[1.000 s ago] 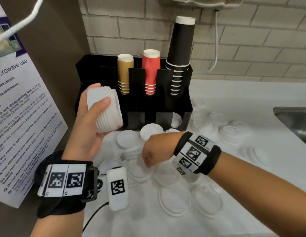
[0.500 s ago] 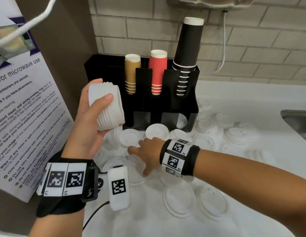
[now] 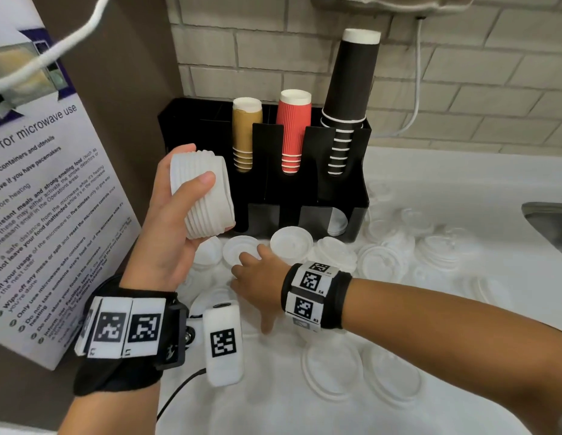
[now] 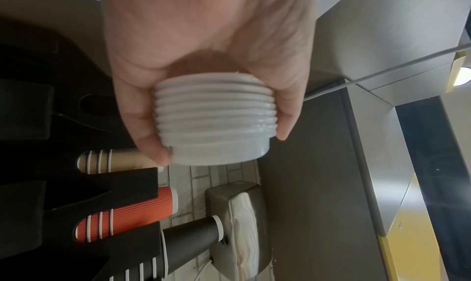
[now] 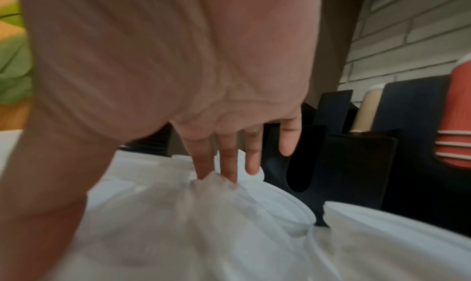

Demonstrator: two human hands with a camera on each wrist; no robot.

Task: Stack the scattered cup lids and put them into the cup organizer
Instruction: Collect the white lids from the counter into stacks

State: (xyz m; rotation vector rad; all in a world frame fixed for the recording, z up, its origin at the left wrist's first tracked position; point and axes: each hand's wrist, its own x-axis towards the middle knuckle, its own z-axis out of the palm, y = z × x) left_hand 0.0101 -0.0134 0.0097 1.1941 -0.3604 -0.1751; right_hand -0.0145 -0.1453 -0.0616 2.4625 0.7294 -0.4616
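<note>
Head view: we hold a stack of white lids [image 3: 204, 196] in our left hand [image 3: 170, 233], raised above the near-left part of the counter, just in front of the left end of the black cup organizer [image 3: 342, 196]. In the left wrist view our thumb and fingers [image 4: 285, 112] are curled round the ribbed sides of the stack, so the grasp on it is firm.

Our right hand [image 3: 257, 284] reaches low across the white counter [image 3: 430, 171] with its fingers straight and spread, pointing toward the far left. The fingertips [image 5: 230, 172] touch a loose lid [image 3: 242, 251] that lies just near the organizer's front; the hand grips nothing. The right wrist picture is blurred, so we cannot tell which lid edge each finger meets.

Many more scattered lids [image 3: 380, 262] lie on the counter to the right and near us, some overlapping, some apart. A few lids [image 3: 337, 219] already sit in the organizer's lower right slot.

In the organizer's upper slots stand brown cups [image 3: 246, 133], red cups [image 3: 294, 130] and tall black cups [image 3: 352, 98], left to right. A microwave notice [image 3: 47, 189] leans at the left, and a sink [image 3: 552, 221] edge shows at the far right.
</note>
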